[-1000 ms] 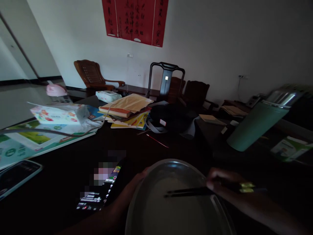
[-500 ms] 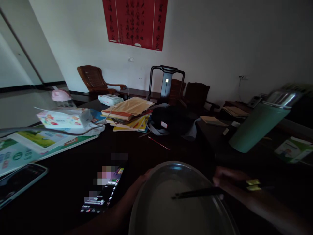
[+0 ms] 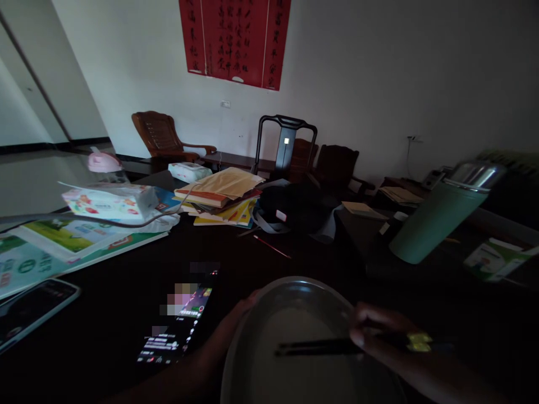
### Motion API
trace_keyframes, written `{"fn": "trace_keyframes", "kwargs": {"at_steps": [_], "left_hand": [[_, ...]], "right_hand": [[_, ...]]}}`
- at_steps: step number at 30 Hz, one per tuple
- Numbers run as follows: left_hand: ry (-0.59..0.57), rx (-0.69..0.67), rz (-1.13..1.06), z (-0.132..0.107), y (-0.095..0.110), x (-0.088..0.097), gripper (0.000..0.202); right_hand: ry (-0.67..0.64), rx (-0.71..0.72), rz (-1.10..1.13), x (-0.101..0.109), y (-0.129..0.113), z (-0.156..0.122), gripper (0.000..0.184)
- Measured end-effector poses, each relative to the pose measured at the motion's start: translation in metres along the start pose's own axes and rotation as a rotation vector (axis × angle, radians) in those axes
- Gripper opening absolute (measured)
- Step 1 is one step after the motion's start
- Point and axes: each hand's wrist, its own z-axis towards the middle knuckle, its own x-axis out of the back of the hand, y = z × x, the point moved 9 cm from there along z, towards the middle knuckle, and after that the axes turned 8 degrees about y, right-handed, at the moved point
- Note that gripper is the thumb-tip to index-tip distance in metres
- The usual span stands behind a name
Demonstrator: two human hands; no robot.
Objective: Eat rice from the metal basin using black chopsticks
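A round metal bowl [image 3: 301, 285] stands at the front of the dark table; its inside is dim and I cannot make out what it contains. Against its left side rests my left hand [image 3: 236, 320], gripping the wall with the fingertips partly hidden beside the rim. My right hand [image 3: 374, 328], at the bowl's right edge, is closed round a pair of dark chopsticks [image 3: 315, 348] with gold-coloured bands near their upper ends. The chopstick tips point left, over the middle of the bowl. Left of my left hand lies a lit phone [image 3: 179, 325].
Another phone [image 3: 37, 311] lies at far left, near a tissue box [image 3: 109, 202]. Behind the bowl are a red pen [image 3: 272, 247], a pile of books [image 3: 223, 193] and a black bag [image 3: 295, 207]. A tilted-looking green thermos [image 3: 440, 219] stands at right beside a small carton [image 3: 494, 261].
My right hand has moved left over the bowl's edge, and the chopstick tips have shifted left and slightly down. My left hand stays at the bowl's side.
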Motion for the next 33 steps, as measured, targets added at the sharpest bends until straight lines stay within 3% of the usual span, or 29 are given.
{"fn": "trace_keyframes", "kwargs": {"at_steps": [3,8,12,16,18,22,25,27,30,33], "left_hand": [[-0.038,-0.013,0.018,-0.002,-0.002,0.002,0.035],[0.016,0.054,-0.042,0.01,-0.021,0.015,0.04],[0.005,0.057,-0.063,0.016,-0.026,0.015,0.037],[0.036,0.032,-0.052,0.019,-0.028,0.022,0.032],[0.044,0.041,-0.039,0.018,-0.028,0.022,0.034],[-0.027,0.027,-0.05,0.014,-0.021,0.011,0.039],[-0.09,-0.014,-0.084,0.015,-0.019,0.007,0.037],[-0.079,-0.015,-0.092,0.018,-0.022,0.01,0.036],[-0.051,-0.003,-0.088,0.02,-0.027,0.014,0.031],[-0.044,0.022,-0.086,0.019,-0.027,0.012,0.032]], "right_hand": [[0.012,-0.058,-0.03,0.005,0.009,-0.004,0.027],[-0.068,-0.089,0.102,0.01,0.006,-0.008,0.032],[0.087,-0.242,0.109,0.008,0.015,-0.023,0.027],[0.087,-0.154,0.002,0.0,0.006,-0.02,0.029],[0.098,-0.113,0.016,0.008,0.002,-0.008,0.031],[0.27,-0.109,0.082,0.039,0.004,0.006,0.048],[0.085,-0.169,0.121,0.018,0.012,-0.003,0.055],[0.015,-0.211,0.107,0.003,0.02,-0.014,0.048],[0.078,-0.288,0.079,-0.003,0.03,-0.022,0.047],[0.241,-0.266,0.058,0.014,0.025,-0.012,0.048]]}}
